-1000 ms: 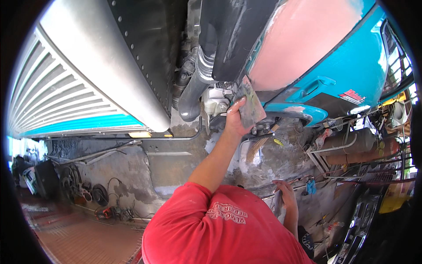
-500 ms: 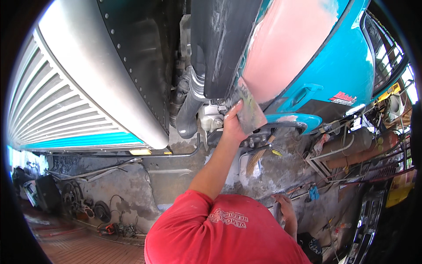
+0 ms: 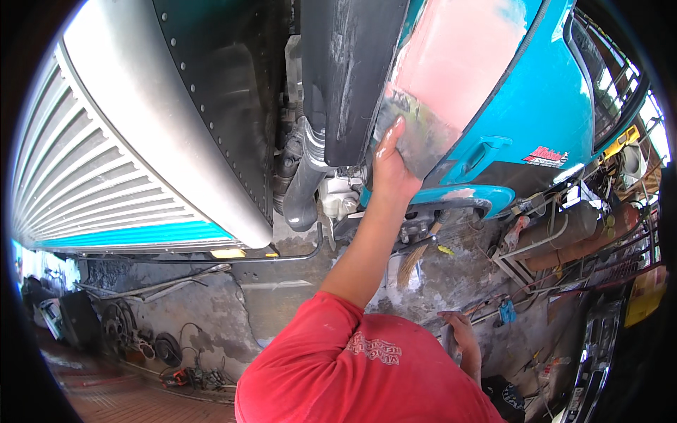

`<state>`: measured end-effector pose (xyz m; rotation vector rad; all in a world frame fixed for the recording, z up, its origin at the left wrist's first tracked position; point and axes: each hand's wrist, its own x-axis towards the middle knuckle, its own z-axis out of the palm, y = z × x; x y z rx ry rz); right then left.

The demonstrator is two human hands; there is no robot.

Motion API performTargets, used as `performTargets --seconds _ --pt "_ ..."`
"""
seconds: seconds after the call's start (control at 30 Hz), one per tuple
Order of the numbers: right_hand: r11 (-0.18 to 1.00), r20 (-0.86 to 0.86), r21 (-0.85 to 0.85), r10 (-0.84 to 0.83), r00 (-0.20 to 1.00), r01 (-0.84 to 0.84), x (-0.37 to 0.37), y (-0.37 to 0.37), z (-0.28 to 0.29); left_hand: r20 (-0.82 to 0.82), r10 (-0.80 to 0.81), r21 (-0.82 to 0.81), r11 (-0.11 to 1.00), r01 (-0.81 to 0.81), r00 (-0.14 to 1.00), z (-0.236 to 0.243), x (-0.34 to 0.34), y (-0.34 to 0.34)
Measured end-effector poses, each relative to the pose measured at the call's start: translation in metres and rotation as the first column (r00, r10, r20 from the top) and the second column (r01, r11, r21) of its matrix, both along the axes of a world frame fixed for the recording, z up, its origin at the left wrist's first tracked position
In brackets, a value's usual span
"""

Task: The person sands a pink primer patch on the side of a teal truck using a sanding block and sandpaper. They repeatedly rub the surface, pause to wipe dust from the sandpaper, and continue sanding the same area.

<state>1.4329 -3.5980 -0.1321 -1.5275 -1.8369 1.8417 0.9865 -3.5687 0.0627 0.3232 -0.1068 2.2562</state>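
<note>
Sanding sheet [image 3: 416, 137] pressed flat against truck panel [image 3: 522, 106] by left hand [image 3: 391, 169], fingers spread over sheet at lower edge of pink filler patch [image 3: 458, 56]. Patch judged mostly smooth; grey lower edge left. Right hand [image 3: 462, 331] low, loosely curled, grip not discernible. Counted: one sheet, one patch, one brush [image 3: 416, 250] on ground.

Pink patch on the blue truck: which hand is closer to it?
Left. The left hand holds a grey sheet against the bottom of the pink patch; the right hand is far below it, beside the red shirt.
</note>
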Motion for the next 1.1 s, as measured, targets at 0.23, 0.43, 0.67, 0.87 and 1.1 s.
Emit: performTargets --seconds 0.23,0.43,0.67,0.87,1.1 --pt "1.000 0.004 0.002 0.009 1.000 -0.009 -0.001 0.001 0.002 -0.012 0.016 0.027 1.000 -0.016 1.000 0.040 -0.007 0.009" --pt "0.999 -0.046 -0.016 -0.049 0.998 0.049 -0.001 0.002 0.002 -0.001 0.051 -0.023 0.998 -0.051 0.999 0.043 0.002 0.000" --pt "1.000 -0.091 -0.019 -0.026 0.996 0.024 0.003 0.002 0.002 -0.063 0.035 0.043 0.999 -0.032 0.997 0.067 -0.005 0.008" --pt "0.997 -0.051 -0.048 -0.070 0.996 0.067 0.006 0.000 0.000 -0.052 0.091 0.046 0.995 -0.089 0.995 0.084 0.001 0.003" --pt "0.999 -0.070 -0.013 -0.052 0.996 0.051 0.007 -0.002 -0.003 -0.063 0.100 -0.044 0.994 -0.103 0.993 0.113 -0.003 0.000"
